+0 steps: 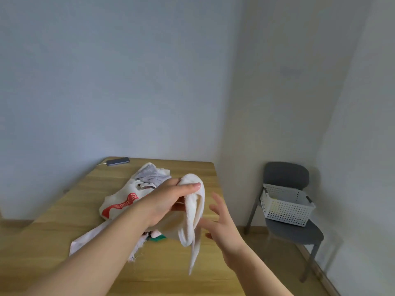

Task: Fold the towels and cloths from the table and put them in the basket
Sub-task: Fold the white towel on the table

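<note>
Head view, looking down over a light wooden desk with a smooth, grained top. Its far edge meets a pale wall, and its right edge runs from the rounded far corner towards the viewer. Open floor lies between that edge and a grey chair standing well apart in the room's corner. On the chair seat sits the basket, white plastic, rectangular, with perforated walls.

The left hand is raised above the desk, gripping a white towel between thumb and curled fingers. The towel is thick and nubby like terry, and it hangs in long soft folds with one narrow end trailing down. The right hand is released, fingers spread, just beside the hanging folds; whether it touches them is unclear.

Behind the hands, a crumpled pile of cloths lies mid-desk: a white one with red print, a grey one on top, a frayed pale one reaching the near side. A dark phone lies flat at the far left corner.
</note>
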